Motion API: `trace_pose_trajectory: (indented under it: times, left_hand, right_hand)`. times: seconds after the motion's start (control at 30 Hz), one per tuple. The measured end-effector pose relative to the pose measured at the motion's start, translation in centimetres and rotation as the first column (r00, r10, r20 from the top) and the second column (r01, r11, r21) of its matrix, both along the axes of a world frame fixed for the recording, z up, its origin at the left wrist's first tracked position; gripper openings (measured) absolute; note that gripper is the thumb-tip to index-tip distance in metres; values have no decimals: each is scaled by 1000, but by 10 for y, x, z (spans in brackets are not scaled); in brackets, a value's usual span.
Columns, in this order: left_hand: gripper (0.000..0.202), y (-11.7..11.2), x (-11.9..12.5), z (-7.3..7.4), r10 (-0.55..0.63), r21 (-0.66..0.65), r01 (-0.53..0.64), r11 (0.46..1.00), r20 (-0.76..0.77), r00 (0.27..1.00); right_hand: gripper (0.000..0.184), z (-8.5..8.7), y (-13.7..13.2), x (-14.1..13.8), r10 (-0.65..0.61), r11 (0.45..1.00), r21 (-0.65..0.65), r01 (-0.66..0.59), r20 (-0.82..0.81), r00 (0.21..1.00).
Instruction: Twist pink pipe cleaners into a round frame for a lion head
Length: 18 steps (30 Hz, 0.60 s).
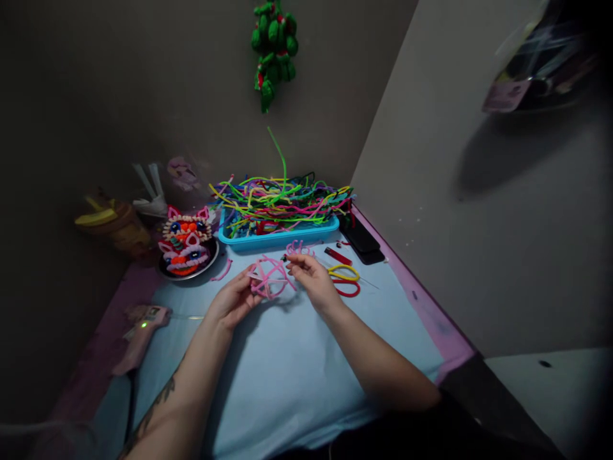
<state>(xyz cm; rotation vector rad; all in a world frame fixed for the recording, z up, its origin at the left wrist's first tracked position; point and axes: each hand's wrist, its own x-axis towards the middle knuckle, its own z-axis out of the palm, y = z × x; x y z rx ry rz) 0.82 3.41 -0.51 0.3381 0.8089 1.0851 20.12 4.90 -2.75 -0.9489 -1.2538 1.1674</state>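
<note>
My left hand grips the left side of a pink pipe-cleaner frame, an open ball of crossing stems held above the table. Close to the frame's right side is my right hand, its thumb and fingers pinched together. A small dark thing shows at those fingertips, too small to name. Behind the hands lie curled pink pipe-cleaner pieces, and another short pink piece rests to the left. Scissors with a yellow and a red handle lie beside my right hand.
A blue tray heaped with colourful pipe cleaners stands at the back. Left are a bowl with pipe-cleaner animal heads and a pink glue gun with a lit green light. A red lighter and black phone lie right.
</note>
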Motion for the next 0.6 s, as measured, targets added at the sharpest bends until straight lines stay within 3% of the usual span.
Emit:
trace_pose_trajectory:
  times: [0.1,0.2,0.37,0.47,0.6]
  left_hand:
    - [28,-1,2,-1,-18,-31,18,999,-3,1000]
    - [24,-2,5,0,-18,-46,17,999,-10,1000]
    - [16,-2,4,3,91,-66,-88,994,42,995]
    - [17,-3,0,8,118,28,-122,992,109,987]
    - [39,-6,-3,11,102,167,-116,979,93,990]
  right_hand:
    - [28,-5,3,-2,33,999,11,-32,-33,999]
    - [18,-7,4,-1,15,996,89,-18,42,999]
    - [5,-5,3,0,-72,967,251,31,156,985]
    - [6,-3,1,1,-136,949,307,74,186,973]
    - [8,1,-4,1,-156,921,387,44,263,952]
